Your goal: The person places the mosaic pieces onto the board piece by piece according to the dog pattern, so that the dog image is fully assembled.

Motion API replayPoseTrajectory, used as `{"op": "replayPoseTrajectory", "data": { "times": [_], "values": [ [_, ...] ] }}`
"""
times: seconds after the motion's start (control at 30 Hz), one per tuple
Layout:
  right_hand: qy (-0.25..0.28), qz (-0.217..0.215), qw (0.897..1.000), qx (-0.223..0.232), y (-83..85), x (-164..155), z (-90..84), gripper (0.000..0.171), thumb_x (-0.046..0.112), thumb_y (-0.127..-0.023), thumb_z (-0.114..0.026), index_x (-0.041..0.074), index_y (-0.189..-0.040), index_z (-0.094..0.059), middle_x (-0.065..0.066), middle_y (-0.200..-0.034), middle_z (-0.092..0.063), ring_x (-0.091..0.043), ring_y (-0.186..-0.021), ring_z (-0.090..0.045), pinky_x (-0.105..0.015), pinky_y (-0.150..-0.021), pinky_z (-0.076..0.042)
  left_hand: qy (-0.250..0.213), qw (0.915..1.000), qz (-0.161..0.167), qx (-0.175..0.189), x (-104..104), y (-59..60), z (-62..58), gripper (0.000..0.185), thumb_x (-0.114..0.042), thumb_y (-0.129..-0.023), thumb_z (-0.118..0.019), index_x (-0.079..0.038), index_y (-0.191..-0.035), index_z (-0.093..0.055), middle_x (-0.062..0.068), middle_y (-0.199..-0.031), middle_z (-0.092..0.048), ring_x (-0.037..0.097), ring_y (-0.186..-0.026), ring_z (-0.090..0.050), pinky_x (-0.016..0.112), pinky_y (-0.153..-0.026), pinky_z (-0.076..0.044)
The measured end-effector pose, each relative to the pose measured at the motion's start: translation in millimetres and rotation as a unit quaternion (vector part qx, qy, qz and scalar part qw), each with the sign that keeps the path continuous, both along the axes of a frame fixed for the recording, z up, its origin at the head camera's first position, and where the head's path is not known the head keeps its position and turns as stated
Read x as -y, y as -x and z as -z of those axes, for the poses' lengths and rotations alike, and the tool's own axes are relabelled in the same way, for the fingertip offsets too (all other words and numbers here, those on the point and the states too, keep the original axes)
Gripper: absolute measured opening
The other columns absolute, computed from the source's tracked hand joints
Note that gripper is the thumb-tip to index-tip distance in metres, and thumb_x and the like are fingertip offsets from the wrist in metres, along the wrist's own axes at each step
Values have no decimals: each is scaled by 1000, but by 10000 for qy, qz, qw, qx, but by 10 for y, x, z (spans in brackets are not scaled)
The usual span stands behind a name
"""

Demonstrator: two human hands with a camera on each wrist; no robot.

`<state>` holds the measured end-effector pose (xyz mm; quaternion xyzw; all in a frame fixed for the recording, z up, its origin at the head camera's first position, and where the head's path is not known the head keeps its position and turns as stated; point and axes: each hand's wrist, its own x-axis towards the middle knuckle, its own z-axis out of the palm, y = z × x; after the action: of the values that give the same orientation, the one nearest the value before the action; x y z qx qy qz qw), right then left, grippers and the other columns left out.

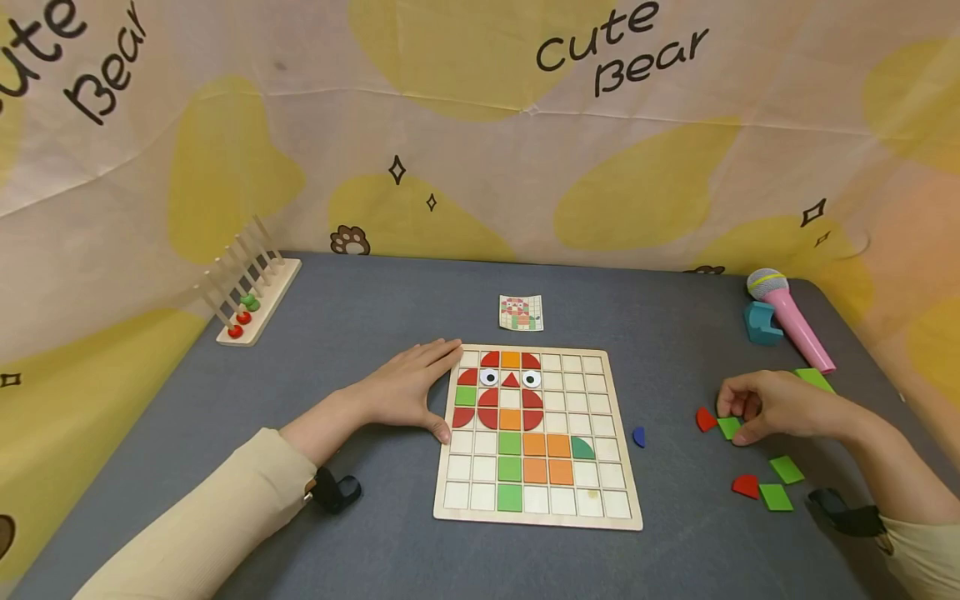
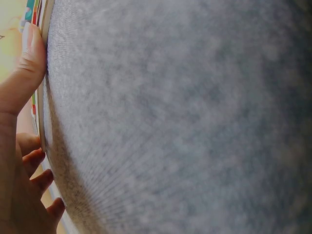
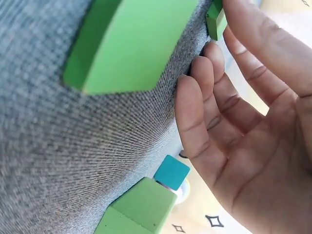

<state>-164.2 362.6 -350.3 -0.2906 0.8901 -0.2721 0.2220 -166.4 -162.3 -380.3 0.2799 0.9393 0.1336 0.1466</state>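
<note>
A square wooden grid board (image 1: 487, 516) lies flat, with red, orange, green and eye-patterned pieces forming a figure in its cells. My left hand (image 1: 401, 385) rests along the board's left side, fingers extended and thumb (image 2: 32, 53) on its edge. At the right, my right hand (image 1: 776, 404) pinches a green square tile (image 1: 728, 428) between thumb and index finger, at the tabletop. The same tile (image 3: 214, 22) is partly cut off in the right wrist view. A red quarter-round tile (image 1: 705, 419) lies just left of the hand.
Nearer me lie green tiles (image 1: 776, 497) and another red piece (image 1: 746, 486). A green block (image 1: 813, 380) sits behind the right hand. A blue half-round (image 1: 639, 437) is beside the board; behind are a picture card (image 1: 521, 313), pink microphone (image 1: 802, 329) and peg rack (image 1: 273, 296).
</note>
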Motion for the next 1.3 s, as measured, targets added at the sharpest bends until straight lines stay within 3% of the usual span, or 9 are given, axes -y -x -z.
{"op": "replayPoseTrajectory", "data": {
  "times": [0.3,0.5,0.77,1.0,1.3],
  "values": [
    [-538,524,9968,-263,-25,41,-56,29,24,-73,-86,14,-81,-59,12,-70,-58,2,-62,-50,-19,-53,-44,-10,10000,19,-27,3,-2,15,126,-71,-64,-78,-13,-159,-19,4,-168,-16,31,-157,-15,53,-127,-17],
    [-230,431,9979,-419,-51,67,-123,22,14,-76,-83,15,-82,-61,11,-70,-58,1,-62,-51,-19,-52,-44,-24,10000,-26,24,7,-11,-2,127,-71,-63,-79,-14,-159,-19,4,-168,-16,31,-157,-14,54,-127,-17],
    [2,410,9905,-1316,-120,370,-179,22,17,-79,-82,29,-84,-65,19,-71,-59,3,-65,-52,-18,-55,-44,-18,10000,-17,-12,11,-11,-7,127,-71,-63,-79,-14,-159,-19,5,-168,-17,31,-156,-16,54,-126,-18],
    [70,566,9927,-1063,-206,783,-173,13,23,-83,-79,29,-86,-68,15,-72,-60,3,-65,-52,-18,-56,-45,-53,10000,-16,48,4,-24,-21,126,-70,-63,-79,-13,-159,-20,6,-168,-16,32,-156,-15,55,-126,-18],
    [465,224,9971,-564,-311,1301,-118,9,17,-87,-75,23,-92,-70,12,-79,-66,2,-70,-56,-18,-62,-49,-45,10000,-20,14,-8,-17,-33,127,-70,-64,-79,-13,-159,-19,6,-168,-17,32,-156,-15,55,-126,-18]
  ]
}}
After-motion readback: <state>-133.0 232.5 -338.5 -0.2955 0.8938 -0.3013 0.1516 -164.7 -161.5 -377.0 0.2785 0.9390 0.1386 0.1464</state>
